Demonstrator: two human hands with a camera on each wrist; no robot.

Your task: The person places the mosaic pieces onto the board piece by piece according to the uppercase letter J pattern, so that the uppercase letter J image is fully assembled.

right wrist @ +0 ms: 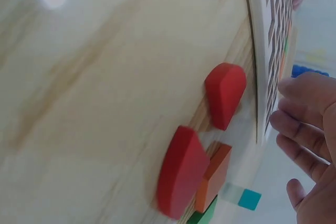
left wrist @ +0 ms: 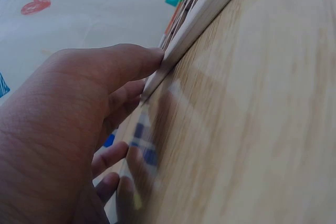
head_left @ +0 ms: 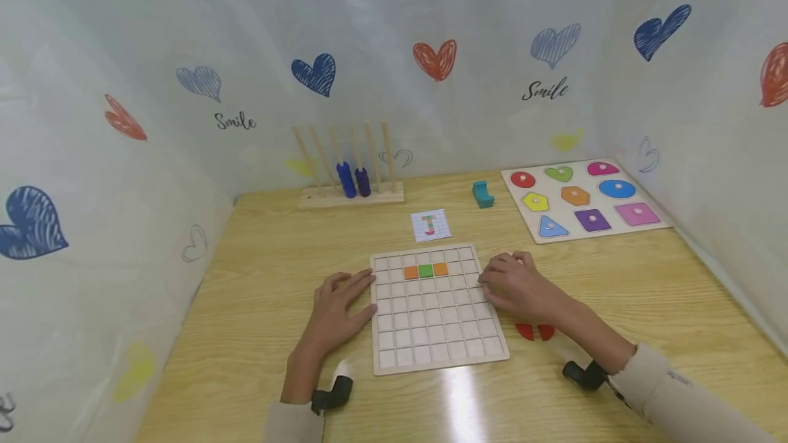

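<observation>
grid board (head_left: 421,338): here it is, flat on the worktop (head_left: 277,251), between the two hands.
tiles: orange, green, orange, side by side near its far edge; green tile (head_left: 425,271) in the middle.
handling: looks like light, stiff wood; grip opposite side rims, keep it level, since tiles might slip.
left hand (head_left: 335,310): fingers parted, tips and thumb touching the left rim.
right hand (head_left: 514,286): fingers bent at the right rim, nothing seen pinched; firmness of contact, can't tell.
nearby: red pieces (head_left: 525,331) beside the right hand.
beyond: pattern card (head_left: 431,225), teal block (head_left: 483,195).
</observation>
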